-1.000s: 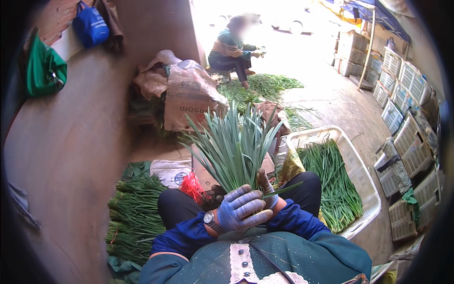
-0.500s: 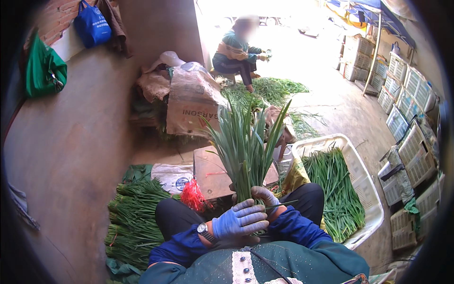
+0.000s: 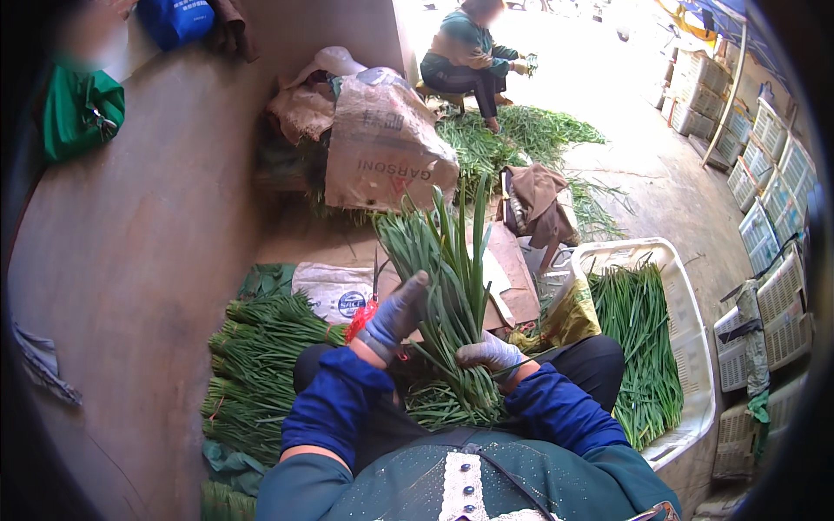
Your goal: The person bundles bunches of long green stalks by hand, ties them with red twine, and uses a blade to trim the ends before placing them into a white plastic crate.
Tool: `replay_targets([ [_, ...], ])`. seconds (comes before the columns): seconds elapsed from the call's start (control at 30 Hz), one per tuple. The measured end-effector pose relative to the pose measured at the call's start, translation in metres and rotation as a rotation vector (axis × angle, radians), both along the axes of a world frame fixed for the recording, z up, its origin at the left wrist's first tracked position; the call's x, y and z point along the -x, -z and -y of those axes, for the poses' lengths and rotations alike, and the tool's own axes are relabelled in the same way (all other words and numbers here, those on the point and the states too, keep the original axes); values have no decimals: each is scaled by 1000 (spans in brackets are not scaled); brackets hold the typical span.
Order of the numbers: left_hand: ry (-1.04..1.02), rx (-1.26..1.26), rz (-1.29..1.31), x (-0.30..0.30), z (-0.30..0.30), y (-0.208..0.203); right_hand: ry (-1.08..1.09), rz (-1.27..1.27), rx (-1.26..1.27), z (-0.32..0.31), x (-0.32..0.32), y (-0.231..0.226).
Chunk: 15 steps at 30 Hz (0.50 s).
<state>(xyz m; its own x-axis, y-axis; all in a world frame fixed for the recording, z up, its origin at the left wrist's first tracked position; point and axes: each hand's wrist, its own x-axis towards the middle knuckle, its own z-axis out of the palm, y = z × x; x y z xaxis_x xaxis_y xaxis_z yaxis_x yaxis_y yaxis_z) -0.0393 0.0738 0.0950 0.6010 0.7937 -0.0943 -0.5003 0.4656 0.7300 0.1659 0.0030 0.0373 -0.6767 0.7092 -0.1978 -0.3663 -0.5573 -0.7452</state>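
Note:
A thick bunch of long, flat green leaves, chives by their look, stands tilted in front of me, its tips leaning away and to the left. My left hand, in a bluish glove, lies along the bunch's left side with the thumb up; its fingers go out of sight behind the leaves. Lower down, my gloved right hand is closed round the right side of the bunch. Loose green leaves lie in my lap under it. A red bundle of ties shows partly beside my left wrist.
Stacked chive bundles lie at my left, and a white crate of chives stands at my right. Ahead are a cardboard-topped surface and a sack-covered heap. Another person sits beyond. Crates line the right wall.
My left hand has moved from across the base up to the left side of the bunch. The bunch has turned and now leans left. My view has tilted down.

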Motion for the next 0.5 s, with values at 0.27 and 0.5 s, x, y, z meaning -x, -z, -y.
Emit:
replay_targets([
  [0.27, 21, -133, 108, 26, -34, 23, -240, 88, 85, -5, 8, 1],
  [0.5, 11, -211, 169, 29, -22, 3, -296, -85, 137, 0, 19, -32],
])
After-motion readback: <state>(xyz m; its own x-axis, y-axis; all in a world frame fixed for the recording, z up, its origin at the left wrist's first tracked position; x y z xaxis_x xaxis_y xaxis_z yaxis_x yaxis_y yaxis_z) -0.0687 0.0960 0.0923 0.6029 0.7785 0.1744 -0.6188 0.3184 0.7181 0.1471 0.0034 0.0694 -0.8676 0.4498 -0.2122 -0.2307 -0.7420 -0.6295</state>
